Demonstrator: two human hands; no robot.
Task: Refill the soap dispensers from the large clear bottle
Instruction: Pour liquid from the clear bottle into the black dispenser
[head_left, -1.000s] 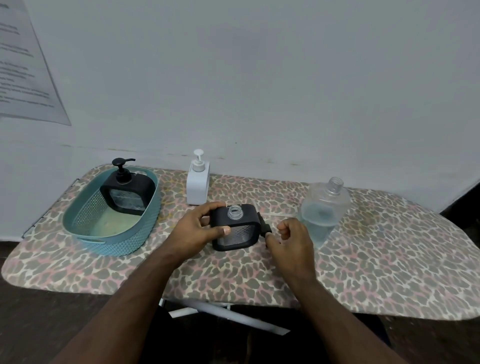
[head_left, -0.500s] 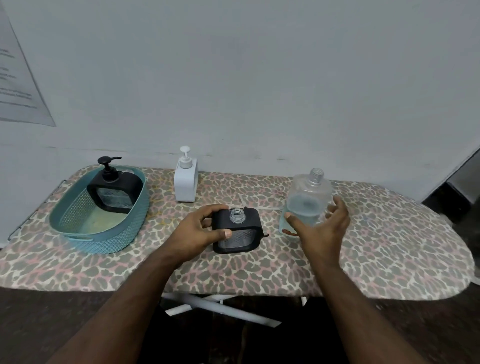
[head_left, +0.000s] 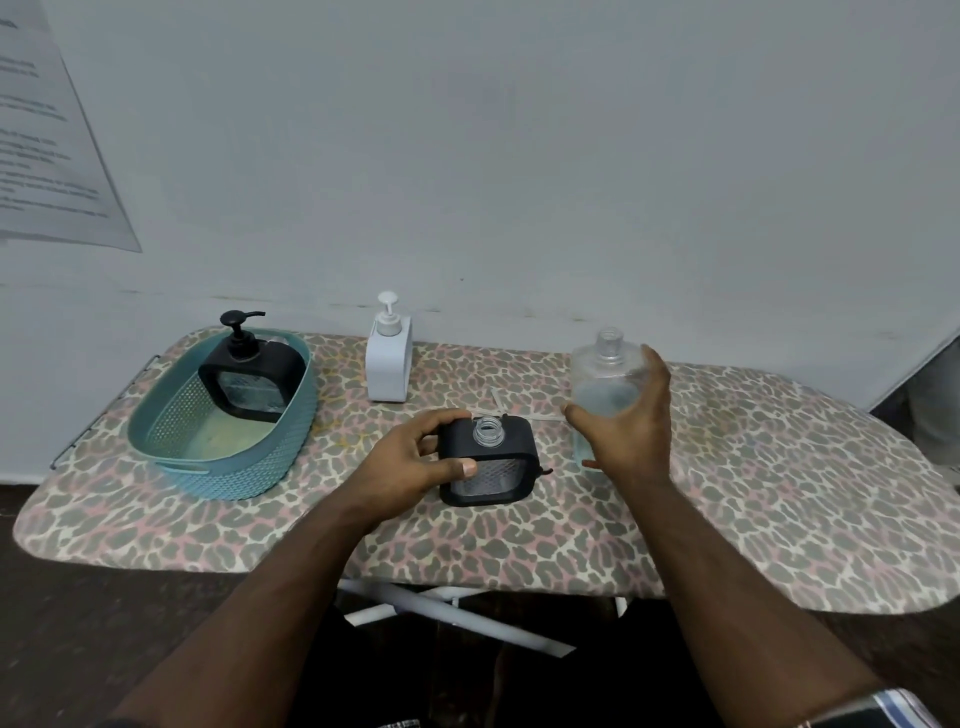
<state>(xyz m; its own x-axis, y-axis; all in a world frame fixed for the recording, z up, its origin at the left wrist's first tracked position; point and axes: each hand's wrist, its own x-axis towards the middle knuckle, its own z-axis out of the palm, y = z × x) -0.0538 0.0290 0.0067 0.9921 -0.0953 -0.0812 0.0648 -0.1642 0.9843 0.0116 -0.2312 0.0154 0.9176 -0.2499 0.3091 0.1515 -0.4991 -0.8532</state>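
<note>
A black square soap dispenser (head_left: 488, 462) with its pump off and its clear neck open stands mid-table; my left hand (head_left: 415, 457) grips its left side. Its black pump (head_left: 543, 472) lies just behind its right edge, mostly hidden. The large clear bottle (head_left: 602, 374), uncapped and partly filled with clear liquid, stands to the right; my right hand (head_left: 628, 421) wraps around its front. A white dispenser (head_left: 388, 364) with pump stands at the back. Another black dispenser (head_left: 252, 376) with pump leans inside the teal basket (head_left: 171, 457).
The table (head_left: 779, 493) has a leopard-print cover and ends close to me at the front. A white wall runs behind it, with a paper sheet (head_left: 47, 156) at the upper left. White table legs (head_left: 467, 613) show below the front edge.
My right hand left the pump beside the black dispenser, moved right and closed around the large clear bottle. My left hand kept its hold on the dispenser.
</note>
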